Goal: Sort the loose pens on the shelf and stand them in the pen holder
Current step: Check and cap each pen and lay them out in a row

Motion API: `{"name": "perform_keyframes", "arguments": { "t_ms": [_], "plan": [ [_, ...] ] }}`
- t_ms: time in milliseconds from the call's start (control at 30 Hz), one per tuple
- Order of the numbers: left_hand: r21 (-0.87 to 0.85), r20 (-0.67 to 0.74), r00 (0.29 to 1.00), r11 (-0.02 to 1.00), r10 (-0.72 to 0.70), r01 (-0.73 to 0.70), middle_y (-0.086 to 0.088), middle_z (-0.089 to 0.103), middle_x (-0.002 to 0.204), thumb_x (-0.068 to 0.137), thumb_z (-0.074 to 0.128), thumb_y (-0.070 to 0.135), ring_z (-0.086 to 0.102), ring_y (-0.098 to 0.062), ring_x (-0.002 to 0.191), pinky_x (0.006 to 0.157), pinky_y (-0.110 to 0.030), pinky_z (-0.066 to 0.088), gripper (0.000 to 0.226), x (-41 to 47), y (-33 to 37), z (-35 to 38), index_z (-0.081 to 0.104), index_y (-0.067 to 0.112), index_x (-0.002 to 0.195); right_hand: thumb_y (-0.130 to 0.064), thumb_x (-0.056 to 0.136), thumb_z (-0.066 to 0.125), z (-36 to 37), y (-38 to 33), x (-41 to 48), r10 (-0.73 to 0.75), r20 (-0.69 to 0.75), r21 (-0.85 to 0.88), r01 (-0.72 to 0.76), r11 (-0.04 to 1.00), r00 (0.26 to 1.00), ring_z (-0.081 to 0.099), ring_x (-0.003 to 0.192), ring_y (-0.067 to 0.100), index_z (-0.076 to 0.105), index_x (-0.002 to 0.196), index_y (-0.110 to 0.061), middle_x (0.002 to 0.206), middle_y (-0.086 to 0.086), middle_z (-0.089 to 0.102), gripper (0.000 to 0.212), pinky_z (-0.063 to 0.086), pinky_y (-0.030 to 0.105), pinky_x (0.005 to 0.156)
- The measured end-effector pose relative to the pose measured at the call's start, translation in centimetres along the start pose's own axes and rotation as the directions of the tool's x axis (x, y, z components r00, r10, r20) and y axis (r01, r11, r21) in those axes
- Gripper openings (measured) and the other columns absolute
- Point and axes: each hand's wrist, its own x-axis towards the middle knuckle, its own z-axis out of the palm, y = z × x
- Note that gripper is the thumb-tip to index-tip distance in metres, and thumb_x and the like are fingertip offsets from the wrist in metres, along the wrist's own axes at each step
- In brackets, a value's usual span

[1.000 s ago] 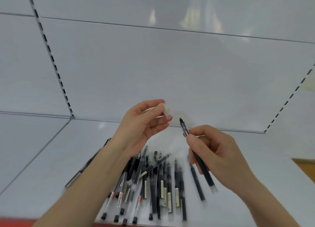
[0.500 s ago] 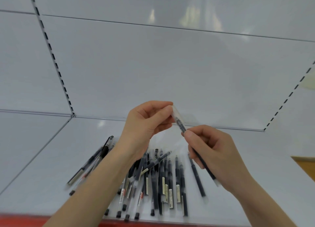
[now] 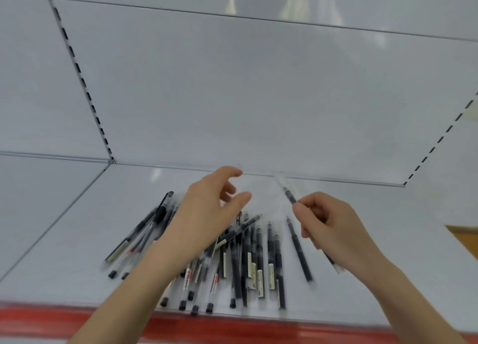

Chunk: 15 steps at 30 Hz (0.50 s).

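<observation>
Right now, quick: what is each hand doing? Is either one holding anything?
Left hand: open, fingers loosely spread, holding nothing, above the loose pens.
Right hand: closed, pinching one pen.

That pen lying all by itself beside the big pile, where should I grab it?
Pinch the lone pen at mid-barrel, from straight above, fingers on its two long sides. It lies flat on the shelf, with a bare gap between it and the pile, so fingers probably fit. The left hand looks free; the right hand holds another pen.
</observation>
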Motion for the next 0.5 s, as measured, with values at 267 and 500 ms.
{"name": "perform_keyframes", "arguments": {
  "t_ms": [267,500],
  "plan": [
    [0.676,0.121,0.966,0.732,-0.227,0.087,-0.006,0.044,0.123,0.080,0.042,0.068,0.041,-0.021,0.115,0.093,-0.027,0.036,0.064,-3.1,-1.7,1.0,0.042,0.014,0.115,-0.044,0.085,0.058,1.4,3.4,-0.4,0.178,0.140,-0.418,-0.104,0.902,0.974,0.047,0.059,0.001,0.046,0.075,-0.024,0.070,-0.009,0.052,0.025,0.032,0.015,0.049],
    [0.664,0.127,0.962,0.741,-0.241,0.097,-0.005,0.049,0.102,0.090,0.045,0.049,0.049,-0.021,0.100,0.076,-0.025,0.034,0.038,-2.7,-1.7,0.6,0.040,0.012,0.098,-0.040,0.086,0.058,2.1,3.1,0.2,0.137,0.179,-0.458,-0.041,0.888,0.974,0.044,0.060,0.005,0.044,0.070,-0.022,0.069,-0.007,0.049,0.028,0.030,0.018,0.050]
  ]
}}
